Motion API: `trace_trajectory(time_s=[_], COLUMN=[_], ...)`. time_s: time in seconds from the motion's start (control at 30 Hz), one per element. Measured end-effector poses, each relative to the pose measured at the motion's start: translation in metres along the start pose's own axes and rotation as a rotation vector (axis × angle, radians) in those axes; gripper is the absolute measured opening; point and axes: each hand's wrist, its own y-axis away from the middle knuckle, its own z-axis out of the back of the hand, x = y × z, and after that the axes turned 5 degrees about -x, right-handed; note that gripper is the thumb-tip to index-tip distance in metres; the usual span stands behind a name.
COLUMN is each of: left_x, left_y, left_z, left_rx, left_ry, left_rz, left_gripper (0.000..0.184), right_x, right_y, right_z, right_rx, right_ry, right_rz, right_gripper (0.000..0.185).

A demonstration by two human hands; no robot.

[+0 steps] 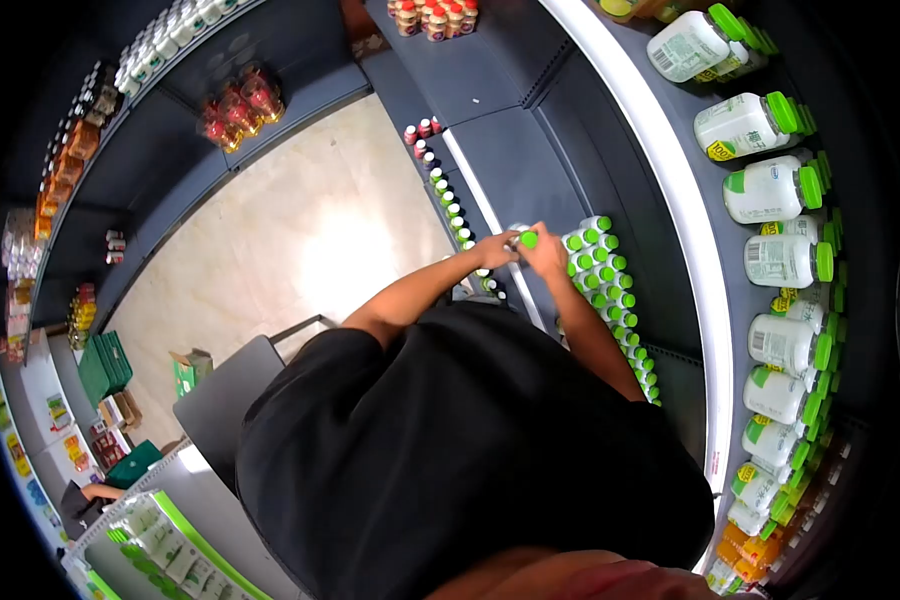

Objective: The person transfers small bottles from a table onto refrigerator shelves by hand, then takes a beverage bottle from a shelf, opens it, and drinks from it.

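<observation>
In front of my chest, my left hand (495, 249) and my right hand (544, 252) come together around a small bottle with a green cap (528, 240). The fingers of both hands are closed on it, and much of its body is hidden. Right beside my right hand, a block of green-capped white bottles (598, 262) stands on the dark shelf. Beneath and beyond my left hand, a single line of green-capped bottles (448, 210) runs along the shelf's front edge.
Large white jars with green lids (770, 192) line a higher shelf on the right, behind its white edge (685, 220). A grey chair or cart (232, 395) stands at my left. Red-and-gold packs (242, 108) sit on the far shelf. Another person's arm (100, 492) shows at lower left.
</observation>
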Motion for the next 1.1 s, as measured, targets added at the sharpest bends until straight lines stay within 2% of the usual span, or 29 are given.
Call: trace_trajectory(time_s=[0.13,0.17,0.27,0.33,0.43,0.47,0.53,0.6,0.73,0.83,0.9,1.1], left_x=[-0.052,-0.016,-0.051,-0.053,-0.061,-0.062,-0.054,-0.058,-0.074,-0.076,-0.07,-0.026], left_y=[-0.051,-0.09,-0.095,-0.104,-0.122,-0.126,-0.145,-0.149,-0.154,-0.145,-0.142,-0.134], left_z=[0.014,-0.007,0.0,-0.002,0.008,0.012,0.014,0.022,0.032,0.029,0.027,0.016], left_rx=[0.137,0.126,0.172,0.21,0.336,0.382,0.515,0.581,0.622,0.496,0.512,0.396], left_ry=[0.001,0.011,-0.03,0.004,-0.066,-0.042,-0.017,-0.047,-0.247,-0.316,-0.312,-0.198], left_rz=[-0.034,-0.088,-0.018,-0.046,0.046,0.059,0.096,0.102,-0.061,-0.116,-0.098,-0.045], left_gripper=[0.079,0.079,0.078,0.077,0.074,0.066,0.061,0.055,0.059,0.061,0.064,0.063], right_x=[-0.018,-0.024,-0.034,-0.043,-0.048,-0.048,-0.046,-0.046,-0.046,-0.049,-0.054,-0.065], right_y=[-0.036,-0.042,-0.051,-0.053,-0.06,-0.061,-0.064,-0.067,-0.075,-0.078,-0.084,-0.093], right_z=[0.017,0.019,0.027,0.026,0.022,0.02,0.019,0.018,0.02,0.017,0.008,-0.023], right_rx=[-0.08,-0.106,-0.12,-0.122,-0.118,-0.107,-0.054,-0.044,0.032,0.103,0.147,0.135], right_ry=[-0.043,-0.062,-0.092,-0.091,-0.04,-0.017,0.024,0.079,0.192,0.273,0.323,0.378], right_rz=[-0.198,-0.254,-0.346,-0.376,-0.41,-0.439,-0.485,-0.483,-0.443,-0.389,-0.346,-0.158], right_gripper=[0.049,0.05,0.049,0.048,0.044,0.042,0.038,0.038,0.034,0.034,0.036,0.038])
